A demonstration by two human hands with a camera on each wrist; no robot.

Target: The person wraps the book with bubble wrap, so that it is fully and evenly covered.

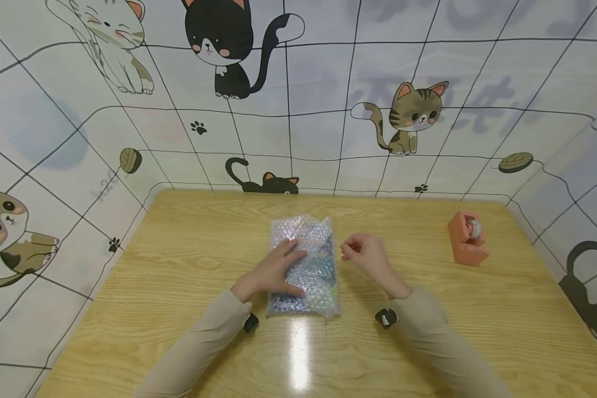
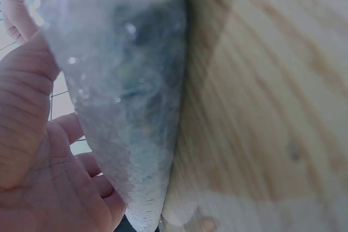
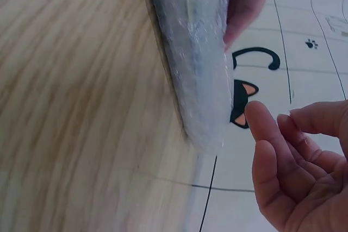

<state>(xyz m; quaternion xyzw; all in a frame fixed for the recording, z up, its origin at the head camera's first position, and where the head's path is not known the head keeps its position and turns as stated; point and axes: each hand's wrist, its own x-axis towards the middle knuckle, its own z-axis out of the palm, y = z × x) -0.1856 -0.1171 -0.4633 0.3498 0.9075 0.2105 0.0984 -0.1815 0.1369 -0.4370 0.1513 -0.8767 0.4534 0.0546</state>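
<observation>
A flat package in clear bubble wrap (image 1: 310,276) lies on the table, with bluish and multicoloured contents blurred by the wrap. My left hand (image 1: 278,271) rests on its left half, fingers spread and fairly straight; in the left wrist view the thumb and palm of the left hand (image 2: 49,177) are beside the bubble wrap (image 2: 119,80). Just off the package's right edge, my right hand (image 1: 370,260) hovers apart from it. The right wrist view shows the right hand (image 3: 304,172) with thumb and a fingertip close together, other fingers loosely bent. Whether something thin and clear is between them is unclear.
A coral-pink tape dispenser (image 1: 465,246) with a roll of tape stands on the right side of the wooden table (image 1: 199,237). Behind and at both sides hangs a white cloth (image 1: 318,132) printed with cats and a grid. Both wrists wear small black devices.
</observation>
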